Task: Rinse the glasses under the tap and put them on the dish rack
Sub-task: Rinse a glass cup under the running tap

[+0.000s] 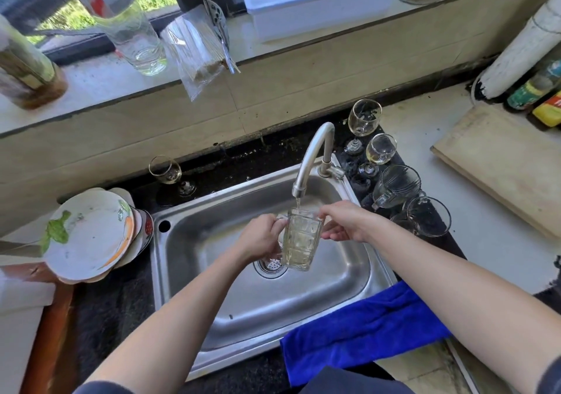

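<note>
Both hands (264,236) gripping glass mug (301,242), under tap (309,163)

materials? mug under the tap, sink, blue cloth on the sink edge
Mug: clear pressed glass by the look, see-through with a moulded pattern.
Sink: likely stainless steel, brushed grey with soft reflections; the tap looks like matching metal.
Cloth: bright blue, fuzzy matte pile, probably microfibre, though it could be terry.

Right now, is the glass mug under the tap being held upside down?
No. The glass mug is upright under the tap, mouth up with water running in, held by the left hand and right hand.
</note>
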Motion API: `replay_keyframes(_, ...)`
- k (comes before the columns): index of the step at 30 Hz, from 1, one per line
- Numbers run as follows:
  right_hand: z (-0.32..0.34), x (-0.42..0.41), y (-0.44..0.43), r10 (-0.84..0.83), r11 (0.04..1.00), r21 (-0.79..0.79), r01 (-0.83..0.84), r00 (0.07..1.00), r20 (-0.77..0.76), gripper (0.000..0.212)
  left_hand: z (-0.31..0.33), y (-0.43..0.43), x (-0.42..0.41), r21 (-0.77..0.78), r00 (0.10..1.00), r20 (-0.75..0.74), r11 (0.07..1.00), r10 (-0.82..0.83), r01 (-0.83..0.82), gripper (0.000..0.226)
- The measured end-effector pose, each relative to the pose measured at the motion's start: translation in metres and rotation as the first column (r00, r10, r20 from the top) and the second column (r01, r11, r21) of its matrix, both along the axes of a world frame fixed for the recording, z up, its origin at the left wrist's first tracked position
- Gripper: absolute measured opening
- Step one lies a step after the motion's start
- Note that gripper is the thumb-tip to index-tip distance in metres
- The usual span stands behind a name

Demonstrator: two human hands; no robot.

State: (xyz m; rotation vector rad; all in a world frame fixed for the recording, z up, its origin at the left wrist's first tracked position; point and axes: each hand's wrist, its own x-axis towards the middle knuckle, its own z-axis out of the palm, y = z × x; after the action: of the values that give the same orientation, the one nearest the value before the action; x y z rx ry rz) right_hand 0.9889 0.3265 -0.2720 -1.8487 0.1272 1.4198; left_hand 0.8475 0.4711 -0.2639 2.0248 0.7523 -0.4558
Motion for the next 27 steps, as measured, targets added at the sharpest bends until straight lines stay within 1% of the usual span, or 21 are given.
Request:
replay_keyframes(3,-0.007,-0.001,0.000,0.033,0.999,-0.033,-0.035,0.998,-0.051,0.022,0.014,0.004,0.014,-0.140,0.987,-0.158,0.990,0.001,-0.024,0.036)
replay_keyframes(6,-0.009,-0.002,0.001,0.076,0.995,-0.050,-0.081,0.994,-0.083,0.024,0.022,0.007,0.023,-0.208,0.975,-0.221,0.977,0.005,-0.052,0.034)
replay_keyframes(7,-0.008,-0.003,0.002,0.099,0.994,-0.045,-0.102,0.993,-0.071,0.024,0.023,0.009,0.023,-0.221,0.973,-0.229,0.974,0.004,-0.056,0.033)
replay_keyframes(8,-0.006,-0.003,0.003,0.131,0.991,-0.033,-0.131,0.991,-0.021,0.024,0.023,0.011,0.023,-0.236,0.973,-0.233,0.970,-0.002,-0.055,0.032)
replay_keyframes(9,-0.004,-0.003,0.003,0.163,0.987,-0.012,-0.163,0.984,0.069,0.024,0.023,0.014,0.021,-0.252,0.973,-0.231,0.967,-0.012,-0.048,0.032)
replay_keyframes(11,0.001,-0.001,0.004,0.205,0.971,0.054,-0.234,0.925,0.321,0.028,0.020,0.020,0.019,-0.266,0.977,-0.209,0.964,-0.031,-0.027,0.030)
replay_keyframes(12,0.006,0.000,0.003,0.220,0.956,0.087,-0.280,0.882,0.417,0.032,0.017,0.021,0.018,-0.238,0.983,-0.178,0.971,-0.045,0.001,0.030)
replay_keyframes(14,0.013,0.001,-0.002,0.294,0.902,0.132,-0.410,0.809,0.509,0.032,0.011,0.025,0.019,-0.073,0.993,-0.074,0.993,-0.097,0.091,0.026)
replay_keyframes(15,0.015,0.001,-0.003,0.368,0.859,0.116,-0.498,0.759,0.537,0.029,0.009,0.026,0.019,0.036,0.990,-0.018,0.990,-0.137,0.138,0.024)
replay_keyframes(16,0.014,0.001,-0.004,0.452,0.807,0.068,-0.587,0.688,0.568,0.029,0.005,0.027,0.020,0.120,0.985,0.030,0.979,-0.169,0.164,0.020)
replay_keyframes(17,0.012,0.000,-0.004,0.515,0.756,0.010,-0.655,0.604,0.609,0.031,0.002,0.028,0.019,0.152,0.982,0.066,0.974,-0.179,0.167,0.018)
replay_keyframes(18,0.009,-0.001,-0.001,0.542,0.721,-0.049,-0.692,0.518,0.662,0.029,-0.002,0.030,0.019,0.144,0.980,0.099,0.977,-0.175,0.160,0.017)
replay_keyframes(19,0.006,-0.001,0.001,0.525,0.705,-0.081,-0.704,0.441,0.728,0.023,-0.004,0.030,0.018,0.089,0.982,0.125,0.988,-0.140,0.129,0.016)
replay_keyframes(20,0.004,-0.002,0.003,0.490,0.697,-0.105,-0.709,0.364,0.792,0.018,-0.006,0.030,0.018,-0.020,0.988,0.143,0.998,-0.056,0.060,0.013)
replay_keyframes(21,0.002,-0.001,0.005,0.454,0.684,-0.128,-0.718,0.282,0.845,0.017,-0.004,0.030,0.016,-0.178,0.987,0.138,0.982,0.081,-0.056,0.008)
replay_keyframes(22,-0.001,0.001,0.005,0.436,0.663,-0.162,-0.730,0.201,0.877,0.017,-0.003,0.030,0.015,-0.346,0.965,0.090,0.916,0.247,-0.202,0.009)
replay_keyframes(23,-0.003,0.003,0.004,0.412,0.644,-0.192,-0.741,0.124,0.903,0.017,-0.003,0.032,0.015,-0.488,0.922,-0.004,0.803,0.388,-0.341,0.016)
replay_keyframes(24,-0.004,0.004,0.001,0.389,0.625,-0.225,-0.747,0.049,0.920,0.014,-0.006,0.034,0.014,-0.574,0.873,-0.108,0.687,0.476,-0.446,0.022)
replay_keyframes(25,-0.007,0.005,-0.001,0.361,0.605,-0.256,-0.754,-0.027,0.932,0.011,-0.009,0.036,0.015,-0.586,0.846,-0.186,0.635,0.499,-0.503,0.025)
replay_keyframes(26,-0.008,0.004,-0.002,0.349,0.580,-0.294,-0.759,-0.095,0.932,0.008,-0.011,0.037,0.016,-0.553,0.850,-0.226,0.656,0.476,-0.514,0.024)
replay_keyframes(27,-0.009,0.003,-0.001,0.343,0.553,-0.332,-0.764,-0.154,0.926,0.006,-0.012,0.035,0.019,-0.496,0.876,-0.236,0.723,0.421,-0.481,0.021)
